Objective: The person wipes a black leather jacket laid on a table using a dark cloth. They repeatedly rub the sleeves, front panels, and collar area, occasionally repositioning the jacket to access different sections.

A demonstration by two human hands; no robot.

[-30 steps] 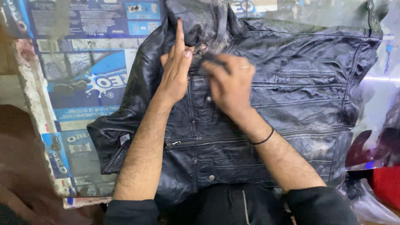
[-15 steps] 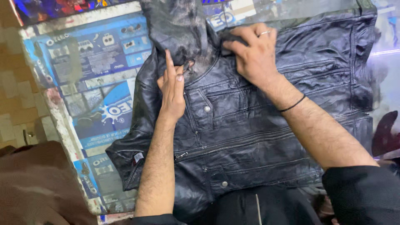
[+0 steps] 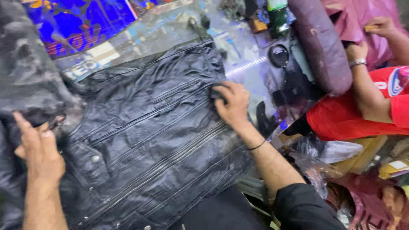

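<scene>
A black leather jacket [image 3: 149, 136] lies spread flat on a table covered with blue printed sheets [image 3: 85, 21]. My left hand [image 3: 38, 149] rests flat on the jacket's front near the collar and a snap button, fingers pointing up. My right hand [image 3: 232, 104] is far out at the jacket's right edge, fingers curled on the leather there. A thin black band sits on my right wrist. A grey furry collar or lining [image 3: 30, 81] shows at the upper left.
Another person in a red shirt [image 3: 353, 115] works at the right, one hand on a dark purple roll [image 3: 319, 42] of material. A green bottle [image 3: 277, 17] stands at the top. Plastic bags [image 3: 324, 157] and clutter fill the lower right.
My right hand has slid from the collar area out to the jacket's right edge. The view has swung to the right, bringing the other person into sight. My left hand stays near the collar.
</scene>
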